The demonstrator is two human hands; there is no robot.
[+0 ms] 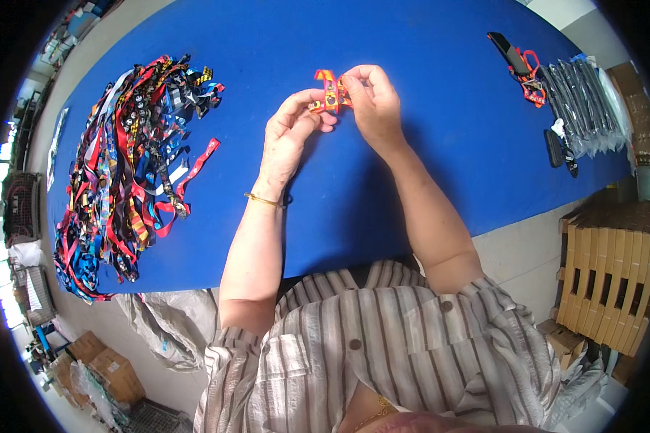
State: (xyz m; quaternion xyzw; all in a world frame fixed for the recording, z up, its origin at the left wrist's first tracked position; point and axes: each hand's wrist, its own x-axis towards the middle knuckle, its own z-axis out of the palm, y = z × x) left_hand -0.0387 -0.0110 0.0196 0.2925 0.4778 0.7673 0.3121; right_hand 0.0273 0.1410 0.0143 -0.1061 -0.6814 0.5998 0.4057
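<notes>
Over the blue table (383,36), both hands hold one short printed ribbon strap (330,95), red and yellow with dark figures. The strap is looped or crossed between my fingers, and its upper end curls up free. My left hand (294,124) pinches its left part between thumb and fingers. With bent fingers my right hand (372,102) grips its right part close by. My fingertips hide some of the strap, so I cannot tell how its ends lie.
A large heap of multicoloured ribbon straps (123,166) lies on the table's left. At the far right are orange-handled scissors (531,65), a black strap piece (554,148) and clear-bagged dark items (585,105). Stacked cardboard (607,267) stands beyond the right edge; boxes (112,372) sit lower left.
</notes>
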